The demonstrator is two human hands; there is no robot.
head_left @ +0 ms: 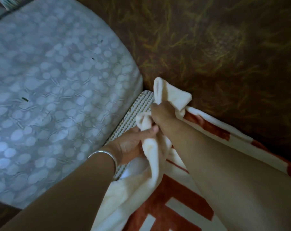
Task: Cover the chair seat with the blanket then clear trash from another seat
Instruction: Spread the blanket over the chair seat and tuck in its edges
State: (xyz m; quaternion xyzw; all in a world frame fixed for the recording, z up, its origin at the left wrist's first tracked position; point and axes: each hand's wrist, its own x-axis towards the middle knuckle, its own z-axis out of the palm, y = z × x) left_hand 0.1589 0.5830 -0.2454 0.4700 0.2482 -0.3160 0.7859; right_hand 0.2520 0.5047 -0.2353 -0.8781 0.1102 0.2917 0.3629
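Both hands grip the cream-and-rust blanket [159,194] corner: left hand [133,144] nearer, right hand [161,112] farther; its bulk trails near-right, woven seat [138,112] exposed left

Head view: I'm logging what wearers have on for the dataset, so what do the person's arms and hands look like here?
Both forearms are bare, with no sleeves in view. The left hand has a thin, plain silver-coloured bangle around the wrist. The right hand shows no bangle, watch or glove. No rings can be made out on either hand's fingers, though the picture is dim and slightly blurred.
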